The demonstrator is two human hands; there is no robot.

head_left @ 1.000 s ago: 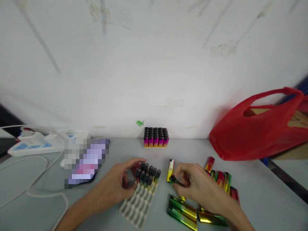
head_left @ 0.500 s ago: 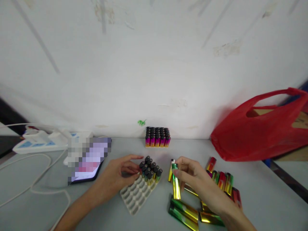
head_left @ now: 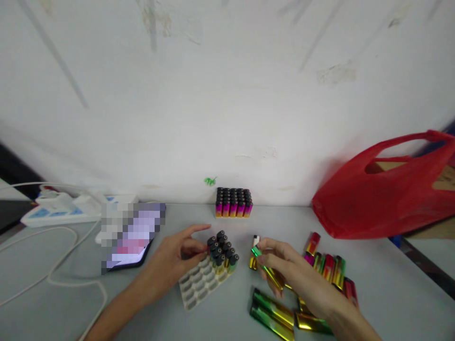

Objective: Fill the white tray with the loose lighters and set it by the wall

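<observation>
Green-gold cylinder (head_left: 271, 272) — gripped by right hand (head_left: 288, 266), left hand (head_left: 179, 255) touching pale tray (head_left: 198, 285) — grip unclear

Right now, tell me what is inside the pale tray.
In the tray, black-topped tubes cluster at the far end; hollows show nearer. The left hand covers part of its left edge, and the tubes hide whatever is beneath them.

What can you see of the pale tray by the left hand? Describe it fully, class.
The pale tray, plastic-looking, has rows of rounded sockets. Black-topped cylinders stand clustered in its far part; nearer sockets show bare. It sits turned at an angle, on or just above the grey table. The left hand is at its left side; whether it grips the tray is unclear.
</observation>
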